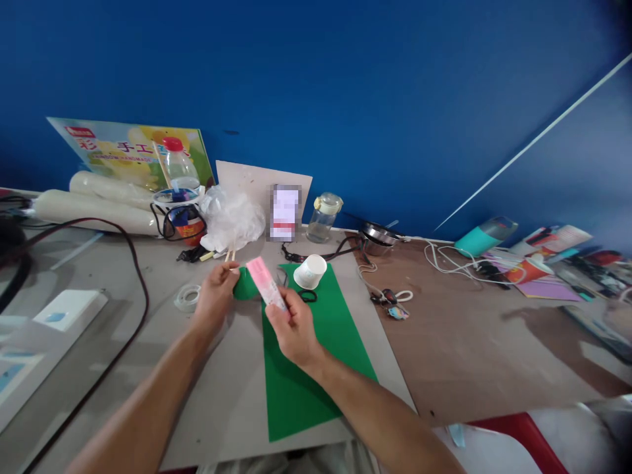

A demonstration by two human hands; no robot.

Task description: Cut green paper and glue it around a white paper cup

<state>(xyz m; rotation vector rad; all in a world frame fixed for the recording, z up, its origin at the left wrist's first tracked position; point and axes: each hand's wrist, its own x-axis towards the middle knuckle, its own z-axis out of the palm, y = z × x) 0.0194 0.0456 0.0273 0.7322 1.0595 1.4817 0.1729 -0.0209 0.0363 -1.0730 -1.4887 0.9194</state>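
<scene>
Pinched in the fingers of my left hand (216, 289) is a small cut piece of green paper (245, 286). My right hand (295, 326) grips a pink-and-white printed stick (266, 283), which looks like a glue stick, its pink end tilted up and left beside the green piece. Below the right hand lies a large green paper sheet (296, 401). A white paper cup (311, 271) rests tipped over near its far edge. Next to the cup are scissors (309, 296), with a black handle showing and the rest partly hidden behind my right hand.
A tape roll (188, 298) lies left of my left hand. Behind are a crumpled plastic bag (232, 220), a phone (285, 214) and a glass jar (323, 218). A dark cable (133, 263) crosses the left side. Cords (390, 296) lie on the brown table (444, 349).
</scene>
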